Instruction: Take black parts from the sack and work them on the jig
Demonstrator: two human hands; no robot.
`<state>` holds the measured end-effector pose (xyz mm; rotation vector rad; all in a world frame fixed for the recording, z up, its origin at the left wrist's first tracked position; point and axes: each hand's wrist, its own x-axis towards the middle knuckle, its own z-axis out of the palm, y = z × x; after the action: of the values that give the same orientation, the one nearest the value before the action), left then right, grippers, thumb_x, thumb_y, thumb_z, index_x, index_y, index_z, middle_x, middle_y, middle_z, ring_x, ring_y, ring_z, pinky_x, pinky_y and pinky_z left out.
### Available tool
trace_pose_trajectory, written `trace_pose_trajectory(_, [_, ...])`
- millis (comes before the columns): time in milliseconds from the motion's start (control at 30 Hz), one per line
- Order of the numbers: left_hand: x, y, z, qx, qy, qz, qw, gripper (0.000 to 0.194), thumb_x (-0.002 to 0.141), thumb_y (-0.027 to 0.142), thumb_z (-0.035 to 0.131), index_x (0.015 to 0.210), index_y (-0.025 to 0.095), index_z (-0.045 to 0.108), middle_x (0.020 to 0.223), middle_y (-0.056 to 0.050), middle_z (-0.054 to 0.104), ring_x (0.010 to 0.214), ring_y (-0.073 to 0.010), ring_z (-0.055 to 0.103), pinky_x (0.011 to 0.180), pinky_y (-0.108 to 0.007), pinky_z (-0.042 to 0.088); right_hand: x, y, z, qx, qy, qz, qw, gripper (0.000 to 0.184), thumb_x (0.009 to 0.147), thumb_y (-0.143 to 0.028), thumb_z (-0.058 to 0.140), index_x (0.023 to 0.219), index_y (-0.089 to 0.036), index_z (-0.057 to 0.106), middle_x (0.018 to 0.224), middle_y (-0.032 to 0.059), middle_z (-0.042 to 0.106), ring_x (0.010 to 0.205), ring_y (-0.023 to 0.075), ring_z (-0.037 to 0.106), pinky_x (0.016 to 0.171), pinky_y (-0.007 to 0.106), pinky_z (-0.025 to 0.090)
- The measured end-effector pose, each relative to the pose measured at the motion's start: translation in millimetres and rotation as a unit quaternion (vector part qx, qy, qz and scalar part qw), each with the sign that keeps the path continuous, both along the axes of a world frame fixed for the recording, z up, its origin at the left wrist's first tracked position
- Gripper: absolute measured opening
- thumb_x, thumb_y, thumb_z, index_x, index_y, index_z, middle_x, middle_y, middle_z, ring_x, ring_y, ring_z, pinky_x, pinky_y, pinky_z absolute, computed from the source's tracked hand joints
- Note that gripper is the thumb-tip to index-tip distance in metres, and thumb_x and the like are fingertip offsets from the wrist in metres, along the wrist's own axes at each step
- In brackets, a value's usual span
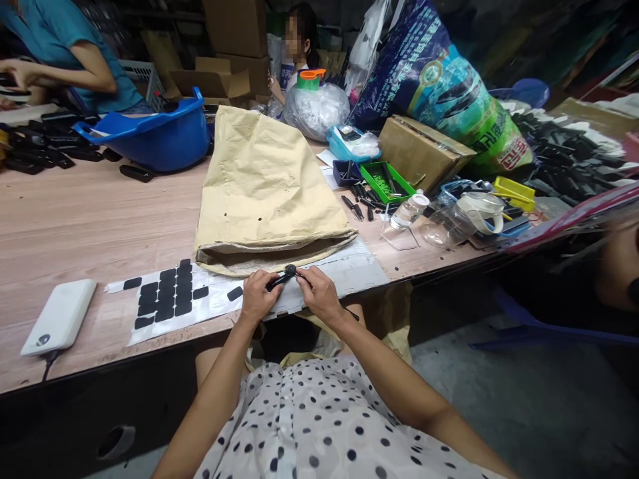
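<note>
My left hand is closed around a slim black part with a round end, held just over the table's front edge. The fingers of my right hand are pinched together at the round end; whatever sits between them is too small to make out. Right behind both hands lies a large tan sack, its open mouth facing me. Left of my hands, a white sheet carries several black rounded pads, and one loose black pad lies close to my left hand.
A white power bank with a cable lies at the left. Farther back are a blue basin and black parts. To the right stand a green tray, a clear bottle and a cardboard box. Two people sit across the table.
</note>
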<state>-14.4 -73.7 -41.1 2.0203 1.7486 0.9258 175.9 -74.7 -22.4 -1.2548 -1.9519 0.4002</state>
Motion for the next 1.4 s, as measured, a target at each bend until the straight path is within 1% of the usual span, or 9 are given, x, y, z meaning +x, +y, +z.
trace_pose_trajectory(100, [1,1,-0.6,0.004,-0.017,0.0,1.0,0.017,0.081,0.028,0.068,0.095,0.025,0.076,0.083,-0.002,0.066,0.082,-0.0204,0.061,0.081,-0.035,0.048,-2,-2,-1.1,-0.005,-0.003,0.005,1.0,0.029,0.099,-0.026,0.046,0.114,-0.024,0.071,0.093,0.0062,0.069,0.088,0.0195,0.064,0.083,0.03,0.054])
trace_pose_trajectory(233, [0,1,-0.7,-0.003,-0.03,0.0,1.0,0.018,0.081,0.026,0.067,0.096,0.025,0.077,0.08,-0.001,0.063,0.077,-0.0191,0.06,0.079,-0.034,0.048,-5,-5,2.1,0.016,-0.019,0.011,1.0,0.03,0.1,-0.026,0.045,0.115,-0.023,0.07,0.092,0.0073,0.069,0.088,0.0204,0.063,0.083,0.032,0.054])
trace_pose_trajectory(433, [1,1,-0.4,-0.009,-0.03,-0.001,1.0,0.018,0.08,0.024,0.067,0.093,0.027,0.078,0.078,-0.001,0.063,0.078,-0.0194,0.059,0.08,-0.035,0.048,-11,-7,6.0,0.035,-0.089,0.033,0.995,0.03,0.1,-0.025,0.044,0.112,-0.021,0.071,0.088,0.0079,0.067,0.086,0.021,0.062,0.08,0.031,0.053])
trace_pose_trajectory(500, [2,1,-0.8,-0.009,-0.033,0.002,0.999,0.019,0.08,0.025,0.066,0.095,0.027,0.078,0.078,-0.001,0.063,0.078,-0.0191,0.059,0.081,-0.034,0.048,-8,-5,7.4,0.029,-0.102,0.027,0.994,0.029,0.101,-0.025,0.044,0.111,-0.022,0.071,0.087,0.0073,0.067,0.086,0.0206,0.062,0.08,0.03,0.052])
trace_pose_trajectory(667, [3,2,-1.2,-0.022,-0.04,0.007,0.999,0.02,0.08,0.027,0.067,0.096,0.026,0.078,0.08,-0.001,0.064,0.076,-0.0191,0.059,0.081,-0.035,0.049,-1,0,10.9,0.018,-0.088,-0.021,0.996,0.034,0.103,-0.027,0.038,0.118,-0.023,0.069,0.095,0.0082,0.067,0.092,0.0202,0.062,0.086,0.03,0.052])
trace_pose_trajectory(867, [3,2,0.4,-0.022,-0.033,0.005,0.999,0.019,0.08,0.027,0.067,0.095,0.025,0.077,0.081,-0.002,0.065,0.078,-0.0191,0.06,0.081,-0.035,0.049,-1,-1,4.4,0.008,-0.125,-0.005,0.992,0.031,0.1,-0.024,0.043,0.113,-0.024,0.071,0.092,0.0067,0.068,0.091,0.0199,0.062,0.083,0.029,0.051])
trace_pose_trajectory(1000, [4,1,1.3,-0.017,-0.018,0.011,1.0,0.019,0.079,0.026,0.067,0.095,0.024,0.076,0.082,-0.002,0.064,0.08,-0.0204,0.061,0.082,-0.036,0.049,14,15,4.3,0.03,-0.14,-0.052,0.988,0.032,0.101,-0.025,0.042,0.117,-0.022,0.07,0.095,0.0083,0.066,0.094,0.0208,0.06,0.085,0.029,0.049])
trace_pose_trajectory(1200, [4,1,1.6,-0.013,0.002,0.023,1.0,0.018,0.077,0.027,0.069,0.094,0.025,0.075,0.083,-0.002,0.063,0.087,-0.0234,0.061,0.084,-0.037,0.048,50,55,-2.4,0.035,-0.218,-0.088,0.971,0.027,0.098,-0.023,0.047,0.11,-0.022,0.071,0.093,0.0087,0.063,0.089,0.0231,0.054,0.079,0.032,0.044])
trace_pose_trajectory(1400, [1,-1,0.4,-0.024,0.006,0.021,0.999,0.017,0.083,0.031,0.064,0.096,0.026,0.074,0.086,-0.003,0.064,0.091,-0.0244,0.061,0.084,-0.037,0.047,55,64,-15.9,0.025,-0.24,-0.107,0.965,0.023,0.096,-0.022,0.049,0.106,-0.022,0.07,0.095,0.0091,0.062,0.091,0.0243,0.05,0.077,0.033,0.04])
